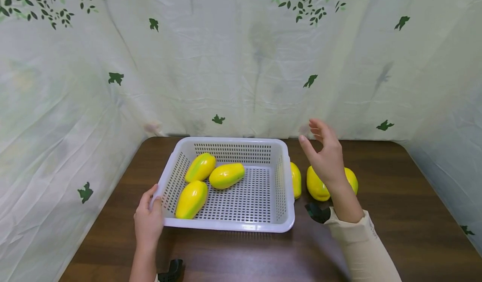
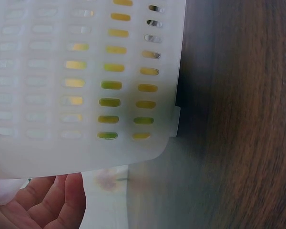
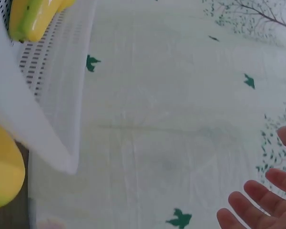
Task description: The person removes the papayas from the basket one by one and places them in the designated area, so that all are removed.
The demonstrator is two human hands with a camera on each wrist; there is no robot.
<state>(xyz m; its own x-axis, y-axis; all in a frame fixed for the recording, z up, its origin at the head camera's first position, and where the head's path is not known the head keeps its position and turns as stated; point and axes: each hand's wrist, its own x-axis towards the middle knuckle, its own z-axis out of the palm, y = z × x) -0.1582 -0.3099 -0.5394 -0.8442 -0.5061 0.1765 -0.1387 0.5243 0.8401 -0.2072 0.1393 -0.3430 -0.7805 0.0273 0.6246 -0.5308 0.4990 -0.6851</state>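
Note:
A white perforated plastic basket [image 1: 233, 224] sits on the table with three yellow-green papaya-like fruits inside: one at the back [image 1: 201, 167], one in the middle [image 1: 226, 175] and one at the front left [image 1: 191, 200]. My left hand [image 1: 148, 219] grips the basket's left rim; in the left wrist view its curled fingers [image 2: 74, 200] show below the perforated wall [image 2: 86, 155]. Raised right of the basket, my right hand [image 1: 326, 156] holds nothing, its fingers spread and slightly bent. Below it lies yellow fruit [image 1: 318, 185], partly hidden by the wrist; one piece or two, I cannot tell.
Another yellow fruit [image 1: 296, 180] lies against the basket's right side, partly covered by it. The brown wooden table [image 1: 406, 215] ends at the back against a pale curtain [image 1: 241, 64] printed with leaves. Dark straps [image 1: 318, 213] show at the wrists.

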